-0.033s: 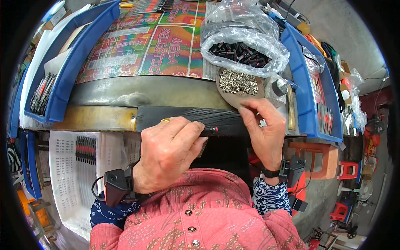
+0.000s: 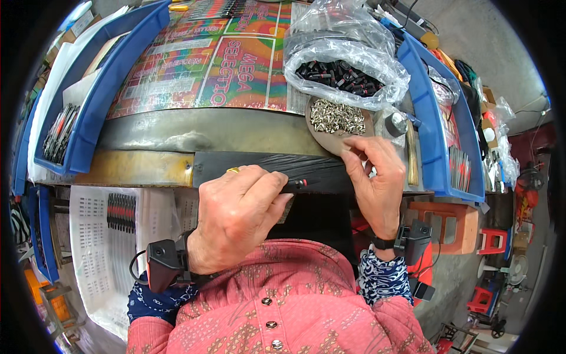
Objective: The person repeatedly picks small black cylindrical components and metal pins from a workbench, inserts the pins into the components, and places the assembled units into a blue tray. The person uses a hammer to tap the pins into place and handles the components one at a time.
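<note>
My left hand (image 2: 239,215) is closed around a small black part with a red band (image 2: 296,184). The part's end sticks out to the right, over the black strip along the bench's front edge (image 2: 253,168). Beside the near rim of a round brown dish (image 2: 327,140), my right hand (image 2: 374,174) has its thumb and forefinger pinched together; anything between them is too small to make out. Inside the dish lies a heap of short silvery metal pins (image 2: 336,117). Behind it, a clear plastic bag (image 2: 295,68) holds many black parts with red bands (image 2: 339,76).
Blue trays (image 2: 97,118) (image 2: 439,135) with slim tools stand at both sides. Colourful printed card (image 2: 194,65) covers the bench's far part. Below on the left, a white plastic crate (image 2: 100,259) holds a row of black-and-red pieces (image 2: 121,212). An orange stool (image 2: 463,227) stands lower right.
My right hand has shifted very slightly, its fingertips a little to the right. The part in my left hand has tilted a touch.
</note>
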The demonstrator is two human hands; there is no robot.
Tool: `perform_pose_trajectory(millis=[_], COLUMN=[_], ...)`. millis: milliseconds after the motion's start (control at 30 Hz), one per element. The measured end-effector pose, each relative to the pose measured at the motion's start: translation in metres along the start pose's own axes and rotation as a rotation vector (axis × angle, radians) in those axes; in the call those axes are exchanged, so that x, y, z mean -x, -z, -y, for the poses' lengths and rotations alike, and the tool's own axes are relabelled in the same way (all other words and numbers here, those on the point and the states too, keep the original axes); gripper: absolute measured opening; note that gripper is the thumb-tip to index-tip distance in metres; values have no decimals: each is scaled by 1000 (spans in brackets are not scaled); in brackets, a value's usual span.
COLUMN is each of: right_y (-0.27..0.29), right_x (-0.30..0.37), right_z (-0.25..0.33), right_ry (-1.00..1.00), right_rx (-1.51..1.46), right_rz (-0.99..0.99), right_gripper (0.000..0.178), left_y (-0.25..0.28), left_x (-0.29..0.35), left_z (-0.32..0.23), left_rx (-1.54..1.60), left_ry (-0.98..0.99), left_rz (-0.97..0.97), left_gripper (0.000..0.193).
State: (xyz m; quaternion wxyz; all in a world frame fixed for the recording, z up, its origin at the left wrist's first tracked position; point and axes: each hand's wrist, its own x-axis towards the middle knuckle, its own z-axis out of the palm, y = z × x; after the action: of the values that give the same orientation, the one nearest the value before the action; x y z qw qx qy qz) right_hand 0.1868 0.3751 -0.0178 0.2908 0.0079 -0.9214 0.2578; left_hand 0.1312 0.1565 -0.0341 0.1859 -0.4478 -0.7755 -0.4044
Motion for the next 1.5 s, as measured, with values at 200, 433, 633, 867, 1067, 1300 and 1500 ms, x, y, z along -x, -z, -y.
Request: perform_pose_trajectory(millis=[200, 433, 633, 867, 1067, 1300, 1500], right_y=[-6, -12, -12, -12, -5, -3, -2], right_x=[-3, -3, -5, -2, -3, -3, 12], right_z=[-19, -21, -20, -13, -13, -8, 21], right_ry=[107, 84, 87, -32, -20, -39, -55], right_rx=[247, 284, 205, -14, -26, 30, -244], right_rz=[-10, 8, 41, 63, 80, 110, 52], right_gripper=[31, 35, 31, 8, 7, 7, 8], left_y=[0, -1, -3, -2, 0, 4, 6], left_x=[-2, -5, -5, -4, -1, 1, 2], left_z=[6, 9, 8, 8, 7, 5, 2], left_rx=[-15, -23, -14, 11, 20, 69, 103], left_ry=[46, 63, 75, 83, 109, 134, 163], left_rz=[21, 43, 55, 67, 91, 116, 136], left_gripper=[25, 25, 23, 24, 22, 21, 21])
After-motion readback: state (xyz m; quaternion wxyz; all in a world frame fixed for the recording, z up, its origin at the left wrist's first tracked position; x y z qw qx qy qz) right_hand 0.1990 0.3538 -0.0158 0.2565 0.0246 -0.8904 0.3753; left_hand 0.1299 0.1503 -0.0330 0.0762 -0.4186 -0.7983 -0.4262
